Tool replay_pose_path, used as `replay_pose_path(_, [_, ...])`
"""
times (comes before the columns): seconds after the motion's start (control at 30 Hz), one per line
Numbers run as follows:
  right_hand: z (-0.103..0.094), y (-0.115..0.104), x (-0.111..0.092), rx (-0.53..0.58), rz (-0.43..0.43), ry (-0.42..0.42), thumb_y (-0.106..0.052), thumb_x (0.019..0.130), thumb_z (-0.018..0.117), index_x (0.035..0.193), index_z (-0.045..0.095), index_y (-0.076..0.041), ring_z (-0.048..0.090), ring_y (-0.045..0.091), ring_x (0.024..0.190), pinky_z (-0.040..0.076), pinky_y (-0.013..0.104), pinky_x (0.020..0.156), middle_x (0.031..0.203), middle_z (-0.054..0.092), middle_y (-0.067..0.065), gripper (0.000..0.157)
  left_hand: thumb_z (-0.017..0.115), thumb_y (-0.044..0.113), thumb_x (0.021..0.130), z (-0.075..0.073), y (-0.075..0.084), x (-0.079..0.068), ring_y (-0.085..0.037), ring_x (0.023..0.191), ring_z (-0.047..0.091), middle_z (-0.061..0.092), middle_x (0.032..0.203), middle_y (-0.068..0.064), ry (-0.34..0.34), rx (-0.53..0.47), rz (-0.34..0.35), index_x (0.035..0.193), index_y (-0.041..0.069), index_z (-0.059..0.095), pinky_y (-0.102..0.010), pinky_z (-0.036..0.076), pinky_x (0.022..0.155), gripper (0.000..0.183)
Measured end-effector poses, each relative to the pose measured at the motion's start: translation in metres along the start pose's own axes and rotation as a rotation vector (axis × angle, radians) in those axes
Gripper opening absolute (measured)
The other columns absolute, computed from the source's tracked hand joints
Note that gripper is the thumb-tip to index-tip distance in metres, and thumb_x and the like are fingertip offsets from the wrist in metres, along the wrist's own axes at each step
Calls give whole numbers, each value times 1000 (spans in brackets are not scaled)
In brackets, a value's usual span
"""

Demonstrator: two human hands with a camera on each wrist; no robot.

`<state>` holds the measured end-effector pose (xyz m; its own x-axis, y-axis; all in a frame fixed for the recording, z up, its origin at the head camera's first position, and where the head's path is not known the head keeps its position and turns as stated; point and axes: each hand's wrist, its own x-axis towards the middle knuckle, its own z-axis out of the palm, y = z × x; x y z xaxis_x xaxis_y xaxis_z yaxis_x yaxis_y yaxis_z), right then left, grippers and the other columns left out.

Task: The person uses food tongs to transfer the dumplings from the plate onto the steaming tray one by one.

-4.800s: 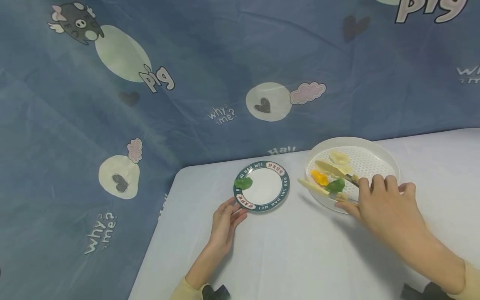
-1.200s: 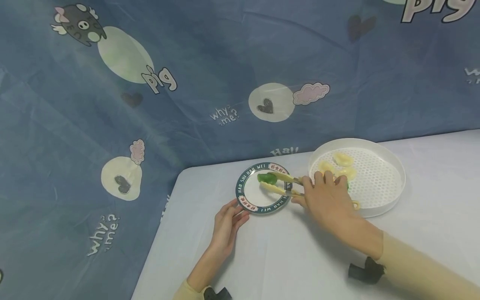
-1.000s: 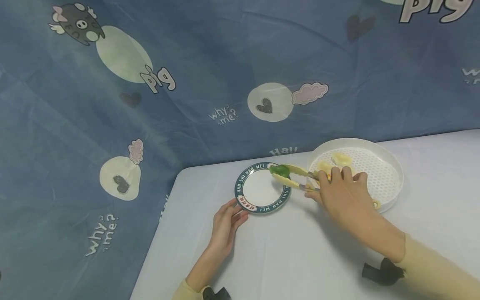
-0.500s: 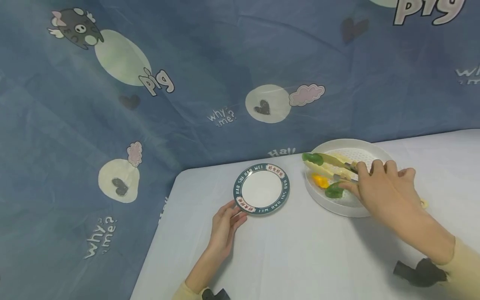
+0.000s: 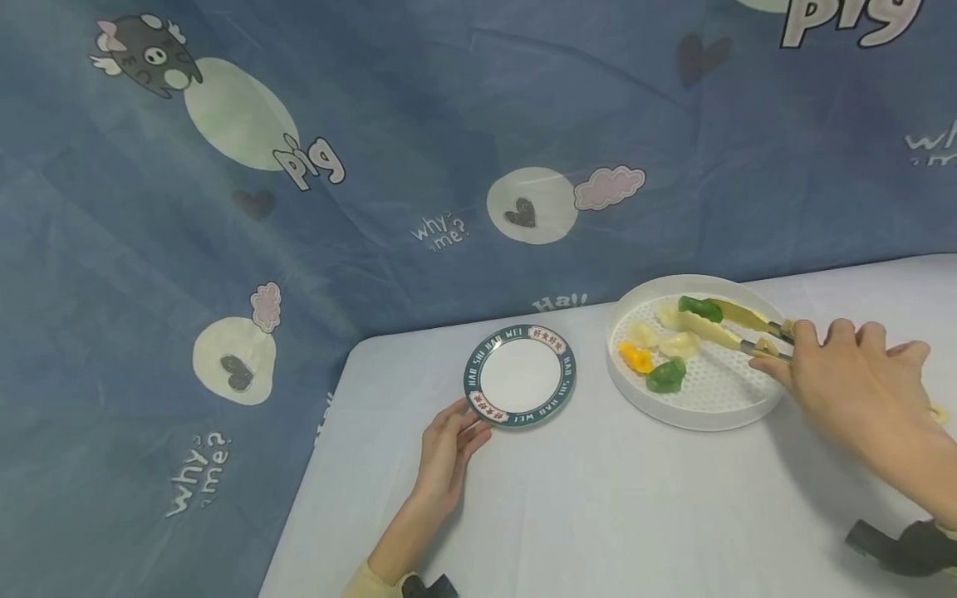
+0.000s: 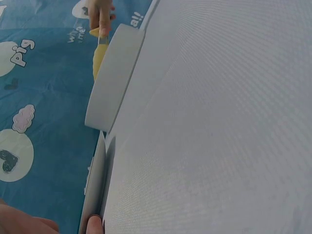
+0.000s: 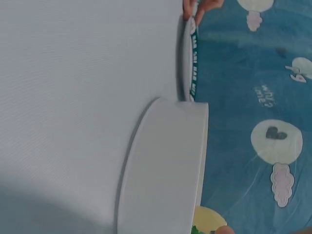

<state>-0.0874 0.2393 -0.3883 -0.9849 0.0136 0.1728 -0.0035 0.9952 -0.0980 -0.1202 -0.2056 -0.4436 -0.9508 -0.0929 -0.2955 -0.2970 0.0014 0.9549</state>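
Note:
My left hand pinches the lower-left rim of a small white plate with a dark green lettered border; the plate bears nothing. In the left wrist view my thumb lies against the plate's edge. My right hand grips metal tongs with yellow tips. Between those tips is a glossy green piece, like cut pepper, over the far part of a round white perforated tray. Inside the tray are another green piece, an orange-yellow piece and several pale yellow pieces.
A white cloth covers the table, and a blue printed curtain hangs right behind its back edge. The tray's tall side wall stands close beside the plate in the right wrist view.
The green piece, earlier on the plate's left side, was picked up with the tongs and carried right, over the tray. My left hand stays at the plate's rim.

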Motion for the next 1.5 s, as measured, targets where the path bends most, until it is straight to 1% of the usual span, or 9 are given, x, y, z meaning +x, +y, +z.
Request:
replay_pose_path(0.3, [3, 6, -6, -34, 5, 43, -39, 102, 72, 88, 46, 7, 40, 38, 65, 36, 55, 50, 67, 39, 18, 55, 39, 11, 107, 0, 0, 1, -22, 121, 65, 49, 150, -29, 3, 0, 3, 163, -6, 31, -23, 65, 108, 59])
replay_pose_path(0.47, [5, 7, -7, -31, 20, 7, -40, 103, 71, 93, 49, 10, 43, 41, 67, 40, 61, 53, 69, 42, 22, 56, 39, 11, 107, 0, 1, 0, -23, 122, 64, 47, 151, -30, -5, -1, 8, 163, -7, 30, -24, 64, 109, 60])
replay_pose_path(0.57, [7, 8, -8, -27, 27, -4, -40, 103, 71, 102, 52, 14, 45, 43, 69, 41, 64, 54, 71, 44, 25, 58, 39, 11, 107, 1, 2, -1, -23, 122, 64, 47, 152, -30, -2, -1, 7, 163, -7, 31, -24, 64, 109, 60])
replay_pose_path(0.7, [9, 9, -9, -8, 18, 16, -39, 103, 71, 106, 53, 15, 45, 43, 68, 39, 62, 53, 70, 44, 24, 57, 40, 11, 107, 1, 2, 0, -22, 120, 65, 48, 151, -29, 7, -5, 5, 163, -7, 31, -24, 64, 109, 60])
replay_pose_path(0.83, [11, 8, -11, 1, 12, 42, -39, 104, 70, 96, 51, 12, 43, 42, 66, 39, 63, 51, 68, 41, 23, 55, 40, 10, 106, 2, 2, 0, -21, 119, 64, 48, 149, -28, 8, -7, 5, 163, -7, 31, -24, 64, 108, 60])
replay_pose_path(1.1, [13, 9, -14, -2, 18, 68, -43, 106, 66, 79, 43, 5, 39, 38, 63, 34, 53, 48, 65, 37, 19, 59, 40, 10, 106, 1, 0, 2, -21, 118, 65, 49, 147, -28, 16, -10, 1, 163, -7, 32, -22, 65, 107, 60])
replay_pose_path(1.3, [9, 7, -13, 2, 21, 81, -49, 109, 59, 84, 45, 6, 40, 39, 66, 31, 49, 49, 67, 38, 19, 62, 41, 10, 106, 2, 0, 1, -20, 117, 65, 51, 145, -27, 17, -8, 4, 162, -7, 33, -23, 65, 106, 59])
replay_pose_path(1.4, [3, -1, -10, 19, 19, 56, -50, 108, 60, 93, 48, 9, 43, 44, 70, 32, 53, 52, 70, 40, 22, 62, 41, 10, 107, 1, 0, 1, -20, 117, 66, 52, 145, -27, 14, -2, 5, 162, -7, 33, -23, 65, 105, 59])
replay_pose_path(1.5, [-3, -14, -8, 22, -7, 72, -49, 106, 63, 94, 49, 8, 43, 44, 71, 32, 53, 53, 71, 41, 21, 61, 40, 11, 107, 1, 0, 1, -20, 118, 66, 51, 147, -28, 8, 4, 5, 162, -7, 33, -22, 65, 106, 58])
